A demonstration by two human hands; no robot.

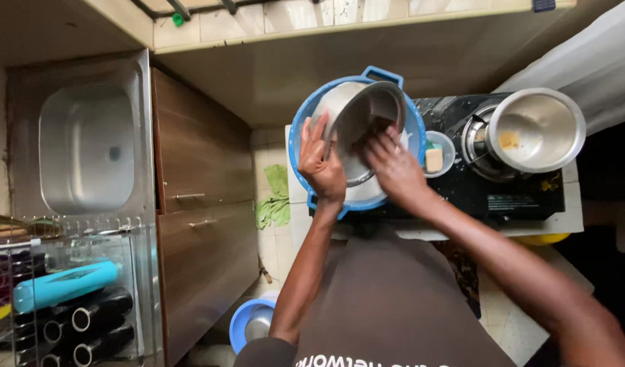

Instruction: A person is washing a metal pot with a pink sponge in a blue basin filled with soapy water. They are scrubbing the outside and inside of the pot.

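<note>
Basin (pixel 300 129), blue and round, held a steel pot (pixel 367 109) tipped on its side, mouth facing right toward the stove (pixel 523 190). Left hand (pixel 320 163) clasped the pot's rim; right hand (pixel 394 166) pressed curled fingers inside it. A small bowl (pixel 448 146) alongside held a soap bar (pixel 433 160).

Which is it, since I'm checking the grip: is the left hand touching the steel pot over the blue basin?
Touching. The head view shows the left hand with fingers curled over the rim of the tilted steel pot.
</note>
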